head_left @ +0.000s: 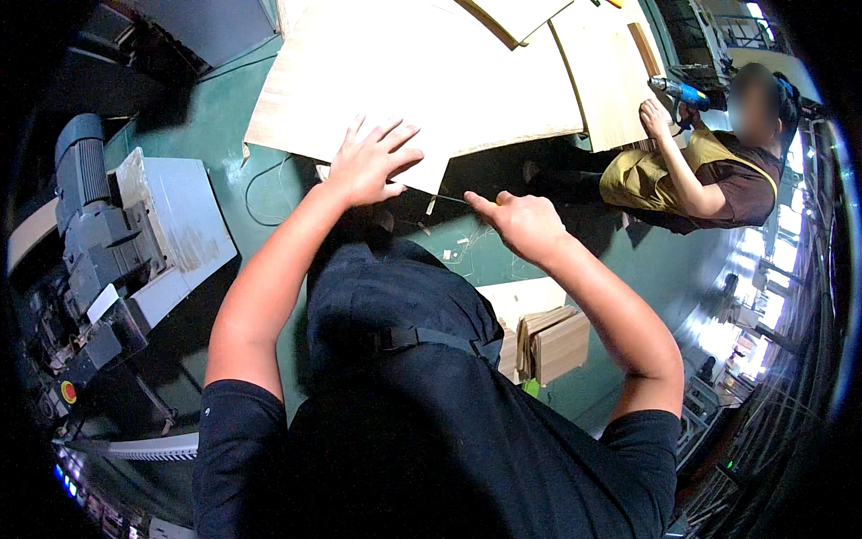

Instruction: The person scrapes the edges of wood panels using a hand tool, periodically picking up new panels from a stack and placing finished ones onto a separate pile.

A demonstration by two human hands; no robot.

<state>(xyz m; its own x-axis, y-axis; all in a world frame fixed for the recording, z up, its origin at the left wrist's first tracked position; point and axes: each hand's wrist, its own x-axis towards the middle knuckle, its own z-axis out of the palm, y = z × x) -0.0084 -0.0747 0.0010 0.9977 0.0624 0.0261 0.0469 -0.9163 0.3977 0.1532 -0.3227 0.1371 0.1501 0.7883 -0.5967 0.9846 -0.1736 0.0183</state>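
My left hand (368, 169) lies on the near edge of a large pale wooden sheet (395, 81), its fingers spread out flat. To its right, my right hand (521, 223) is closed with the index finger stretched forward. A thin, dark, blade-like tool (453, 198) runs from it toward the sheet's near corner. Its handle is hidden in the fist, so its exact kind cannot be made out. A small pale sliver (430, 207) shows just below that corner.
At the right a co-worker (709, 171) in a yellow apron holds a blue power tool (680, 93) near wooden boards (611, 81). A grey motor machine (99, 207) stands at the left. Stacked wooden pieces (558, 346) lie low on the right, above the green floor (628, 278).
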